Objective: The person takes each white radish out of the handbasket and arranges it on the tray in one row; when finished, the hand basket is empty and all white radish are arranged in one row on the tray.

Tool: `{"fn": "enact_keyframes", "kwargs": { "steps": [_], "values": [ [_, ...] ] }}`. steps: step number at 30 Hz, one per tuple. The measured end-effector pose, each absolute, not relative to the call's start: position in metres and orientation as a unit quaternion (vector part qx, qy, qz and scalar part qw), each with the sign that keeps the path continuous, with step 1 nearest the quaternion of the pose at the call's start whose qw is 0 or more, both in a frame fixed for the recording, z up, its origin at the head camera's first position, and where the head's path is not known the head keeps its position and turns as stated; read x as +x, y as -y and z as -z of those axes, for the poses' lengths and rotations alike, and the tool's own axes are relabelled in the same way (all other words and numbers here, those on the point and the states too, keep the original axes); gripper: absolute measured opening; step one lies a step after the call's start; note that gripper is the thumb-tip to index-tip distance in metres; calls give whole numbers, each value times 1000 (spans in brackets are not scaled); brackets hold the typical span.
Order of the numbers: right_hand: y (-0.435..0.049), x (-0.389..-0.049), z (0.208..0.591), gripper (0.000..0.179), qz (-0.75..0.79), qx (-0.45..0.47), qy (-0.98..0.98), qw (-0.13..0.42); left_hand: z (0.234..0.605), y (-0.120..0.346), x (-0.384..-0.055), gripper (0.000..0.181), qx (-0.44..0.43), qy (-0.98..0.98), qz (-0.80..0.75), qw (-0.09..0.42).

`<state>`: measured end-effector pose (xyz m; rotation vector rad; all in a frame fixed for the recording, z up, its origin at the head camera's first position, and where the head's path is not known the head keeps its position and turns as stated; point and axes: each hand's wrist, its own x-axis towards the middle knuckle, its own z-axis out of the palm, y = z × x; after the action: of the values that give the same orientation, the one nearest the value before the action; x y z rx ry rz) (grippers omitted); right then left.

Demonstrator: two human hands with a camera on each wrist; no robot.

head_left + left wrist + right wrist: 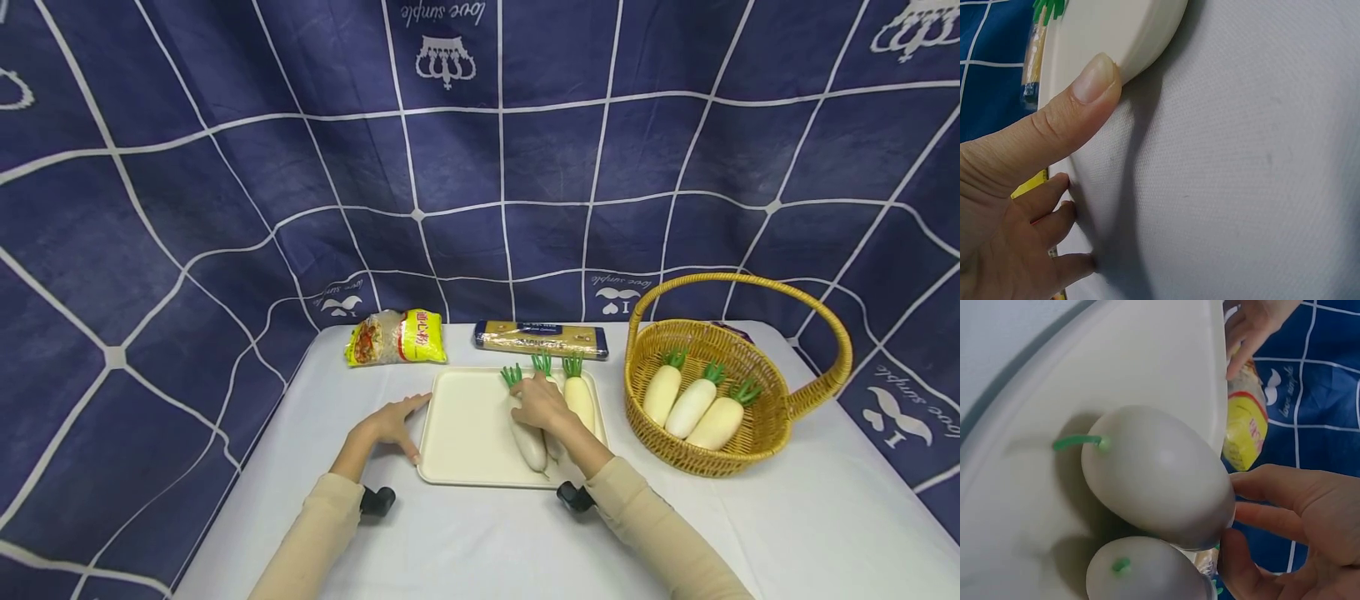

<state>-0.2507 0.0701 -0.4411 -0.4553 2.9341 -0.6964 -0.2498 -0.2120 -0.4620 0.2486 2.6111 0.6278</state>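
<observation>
On the cream tray (465, 429) lie three white radishes with green tops, side by side on its right half. My right hand (542, 404) pinches the leftmost white radish (531, 446) near its leafy end; in the right wrist view, thumb and fingers (1266, 515) meet the far end of that radish (1154, 469). The middle radish (1141, 575) is partly hidden under the hand in the head view. To its right is the third radish (579, 398). My left hand (390, 423) spreads at the tray's left edge, its thumb (1094, 81) touching the rim.
A wicker basket (705, 462) with a tall handle and three more radishes (692, 407) stands right of the tray. Behind the tray lie a yellow food bag (422, 337) and a long pasta pack (540, 339). A blue checked cloth (547, 158) hangs at the back.
</observation>
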Motion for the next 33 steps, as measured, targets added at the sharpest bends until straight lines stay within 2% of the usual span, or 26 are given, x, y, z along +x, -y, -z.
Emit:
{"fn": "enact_keyframes", "kwargs": {
  "steps": [8,16,24,33],
  "values": [
    [-73,-252,443,29,231,-174,-956,55,463,212,-249,118,80,-942,-237,223],
    [-76,-252,445,34,242,-158,-956,40,464,211,-250,118,77,-943,-235,221],
    [-79,-253,445,31,245,-163,-956,17,464,210,-250,119,76,-942,-239,222],
    [-82,-248,444,33,239,-180,-954,22,464,211,-249,118,78,-944,-235,219]
  ]
}}
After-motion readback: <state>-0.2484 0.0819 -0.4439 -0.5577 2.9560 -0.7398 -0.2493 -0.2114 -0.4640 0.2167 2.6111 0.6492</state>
